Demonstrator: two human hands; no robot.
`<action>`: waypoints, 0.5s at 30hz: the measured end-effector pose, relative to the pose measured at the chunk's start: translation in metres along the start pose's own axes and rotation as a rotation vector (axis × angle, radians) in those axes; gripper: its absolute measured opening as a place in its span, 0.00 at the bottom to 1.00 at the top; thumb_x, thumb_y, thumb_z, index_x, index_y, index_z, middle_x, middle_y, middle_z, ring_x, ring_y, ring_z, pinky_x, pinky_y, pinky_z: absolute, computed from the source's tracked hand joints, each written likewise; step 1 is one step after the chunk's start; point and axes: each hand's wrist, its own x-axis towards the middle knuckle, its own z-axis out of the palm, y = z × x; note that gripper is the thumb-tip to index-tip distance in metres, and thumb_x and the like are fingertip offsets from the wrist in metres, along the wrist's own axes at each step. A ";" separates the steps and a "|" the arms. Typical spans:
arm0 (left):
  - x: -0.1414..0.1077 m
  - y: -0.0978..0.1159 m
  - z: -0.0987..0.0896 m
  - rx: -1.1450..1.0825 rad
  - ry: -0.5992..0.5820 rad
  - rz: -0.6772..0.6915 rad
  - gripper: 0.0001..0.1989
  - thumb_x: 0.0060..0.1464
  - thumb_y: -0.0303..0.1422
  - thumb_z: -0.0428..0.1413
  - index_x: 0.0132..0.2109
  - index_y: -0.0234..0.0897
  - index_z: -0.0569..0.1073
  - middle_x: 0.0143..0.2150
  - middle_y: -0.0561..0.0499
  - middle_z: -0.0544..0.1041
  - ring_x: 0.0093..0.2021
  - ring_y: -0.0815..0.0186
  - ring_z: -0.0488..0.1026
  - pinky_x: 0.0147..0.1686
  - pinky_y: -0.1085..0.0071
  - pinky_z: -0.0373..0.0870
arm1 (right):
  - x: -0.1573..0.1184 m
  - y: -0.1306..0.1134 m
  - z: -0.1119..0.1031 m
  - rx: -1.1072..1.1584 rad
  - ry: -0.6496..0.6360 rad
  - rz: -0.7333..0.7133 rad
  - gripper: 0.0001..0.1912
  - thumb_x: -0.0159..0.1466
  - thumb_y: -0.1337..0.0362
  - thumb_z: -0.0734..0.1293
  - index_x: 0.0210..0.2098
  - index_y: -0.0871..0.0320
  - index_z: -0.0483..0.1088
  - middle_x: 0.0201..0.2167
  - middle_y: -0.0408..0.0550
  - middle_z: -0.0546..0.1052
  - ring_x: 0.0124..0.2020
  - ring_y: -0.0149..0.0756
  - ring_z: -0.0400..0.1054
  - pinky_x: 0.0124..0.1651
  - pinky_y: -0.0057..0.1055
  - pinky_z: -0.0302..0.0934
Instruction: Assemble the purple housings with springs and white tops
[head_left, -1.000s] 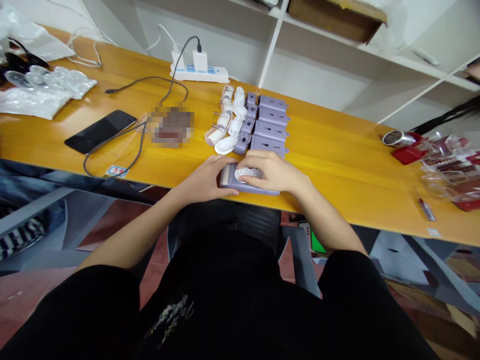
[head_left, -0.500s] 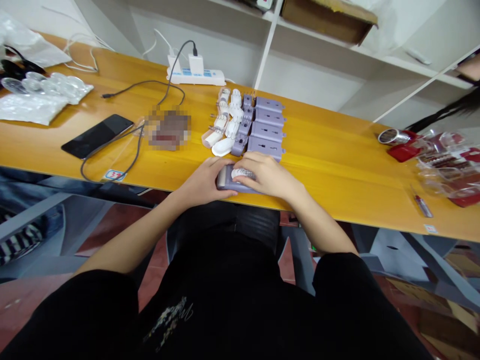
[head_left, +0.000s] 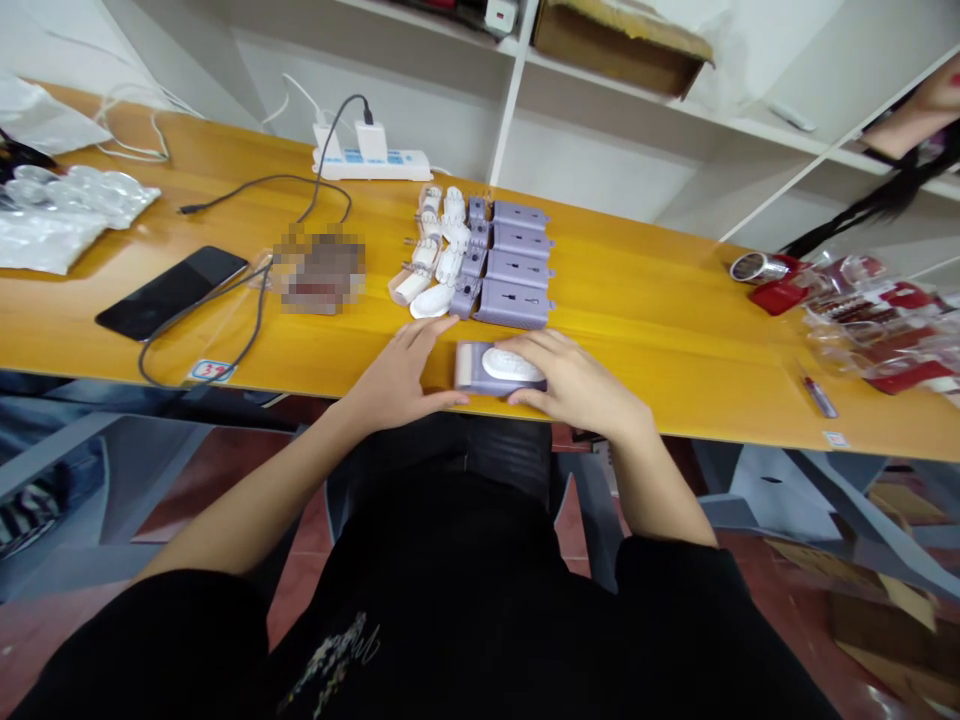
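A purple-grey device (head_left: 471,370) with a white oval piece (head_left: 510,364) on top lies at the table's front edge. Around its right end my right hand (head_left: 574,385) is wrapped, thumb in front and fingers behind. My left hand (head_left: 397,380) is just left of the device, thumb and fingers spread, with a small gap to it. Behind the hands stand several purple-grey cases (head_left: 512,303) in a column. Beside them are small purple parts (head_left: 465,295), white oval parts (head_left: 433,302) and clear-and-pink pieces (head_left: 409,284).
A phone (head_left: 171,292), a looping dark cable (head_left: 259,325) and a pixelated item (head_left: 321,273) lie left. The power strip (head_left: 375,165) is at the back. Packed red items (head_left: 877,320) are at the right. Another person's arm (head_left: 911,120) shows top right.
My left hand has let go of the device and opened. My right hand has shifted right and now grips the device's right end; the white oval piece shows more. The view has shifted slightly.
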 end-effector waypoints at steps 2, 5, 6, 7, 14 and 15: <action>-0.003 0.000 0.001 -0.017 0.048 0.009 0.50 0.72 0.58 0.70 0.88 0.46 0.62 0.85 0.31 0.71 0.80 0.34 0.75 0.83 0.33 0.70 | -0.021 0.013 -0.011 -0.014 0.007 0.069 0.36 0.75 0.58 0.81 0.80 0.46 0.77 0.74 0.60 0.84 0.74 0.68 0.78 0.78 0.71 0.73; -0.005 -0.002 0.004 -0.019 0.090 0.023 0.43 0.77 0.52 0.66 0.87 0.44 0.61 0.82 0.31 0.74 0.74 0.39 0.80 0.80 0.35 0.75 | -0.054 0.041 -0.033 -0.056 0.024 0.187 0.38 0.70 0.63 0.82 0.78 0.46 0.79 0.72 0.59 0.86 0.72 0.69 0.79 0.77 0.74 0.74; -0.005 -0.003 0.005 -0.014 0.095 0.029 0.42 0.77 0.50 0.66 0.87 0.44 0.62 0.81 0.32 0.75 0.74 0.39 0.80 0.79 0.36 0.76 | -0.063 0.053 -0.041 -0.084 0.027 0.239 0.39 0.69 0.63 0.82 0.78 0.46 0.80 0.71 0.59 0.87 0.71 0.70 0.80 0.76 0.74 0.75; -0.006 -0.004 0.005 -0.008 0.099 0.039 0.41 0.77 0.48 0.66 0.87 0.45 0.62 0.80 0.32 0.76 0.74 0.40 0.80 0.79 0.36 0.76 | -0.070 0.066 -0.050 -0.122 0.032 0.292 0.39 0.67 0.64 0.82 0.76 0.46 0.82 0.69 0.58 0.88 0.70 0.70 0.81 0.75 0.74 0.77; -0.007 -0.008 0.009 -0.009 0.127 0.193 0.38 0.78 0.37 0.66 0.87 0.50 0.63 0.73 0.38 0.82 0.69 0.46 0.85 0.72 0.44 0.84 | -0.049 0.168 -0.107 -0.369 -0.126 0.696 0.39 0.70 0.67 0.80 0.79 0.58 0.77 0.72 0.66 0.86 0.72 0.68 0.80 0.75 0.59 0.75; -0.007 -0.009 0.009 -0.013 0.127 0.205 0.38 0.78 0.36 0.66 0.87 0.51 0.63 0.73 0.38 0.82 0.69 0.46 0.85 0.72 0.45 0.84 | -0.039 0.184 -0.112 -0.387 -0.127 0.733 0.39 0.70 0.67 0.80 0.79 0.59 0.77 0.73 0.67 0.85 0.72 0.67 0.80 0.76 0.57 0.74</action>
